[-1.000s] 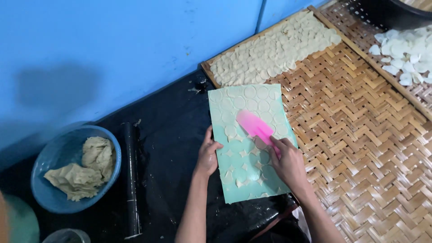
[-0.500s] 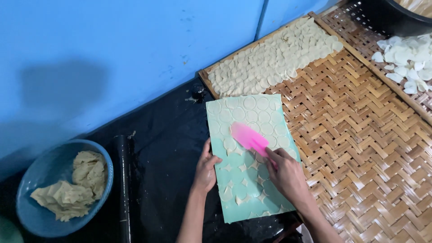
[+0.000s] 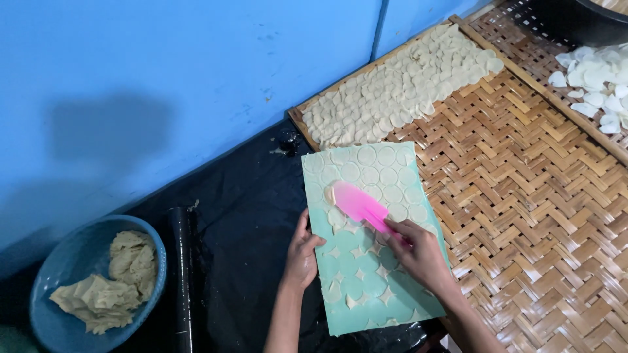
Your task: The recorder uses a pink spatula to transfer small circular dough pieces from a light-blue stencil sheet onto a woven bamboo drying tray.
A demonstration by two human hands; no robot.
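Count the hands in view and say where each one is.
2. The left hand rests on the left edge of the green mat. The right hand is over the mat, holding the pink scraper. None seems hidden.

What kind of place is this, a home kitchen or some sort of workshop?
Probably a small handmade cracker or snack workshop: cut dough rounds lie spread on a woven bamboo tray, a blue bowl holds leftover dough, and work happens at floor level.

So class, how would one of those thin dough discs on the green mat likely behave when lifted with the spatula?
Probably floppy: a disc curls over the pink spatula tip. Likely light, since discs overlap in thin layers on the woven tray. Possibly easy to tear, judging by the ragged scraps left on the mat.
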